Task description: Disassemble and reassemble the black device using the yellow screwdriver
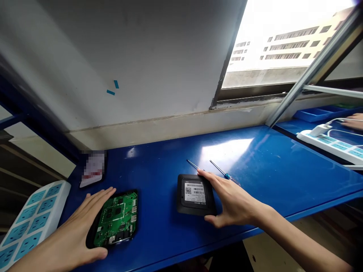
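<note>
A green circuit board (119, 215) sits in a shallow black case at the left of the blue table. My left hand (85, 226) wraps the case's left side, fingers along the far edge and thumb by the near edge. To the right, a black plastic cover (181, 206) shows its labelled face, with a white sticker bearing a QR code and barcodes. My right hand (231, 198) grips this cover by its right side between thumb and fingers. Just beyond that hand lie a screwdriver (227, 175) with a blue handle and a second thin metal shaft (192, 163), its other end hidden.
A white power strip (36, 211) stands at the left edge, near a blurred card-like item (93, 168). Farther right are a metal frame post (303, 79), another power strip (334, 145) with plugged cables, blue trays (314, 114) and another person's hand (353, 121). A wall and window border the back.
</note>
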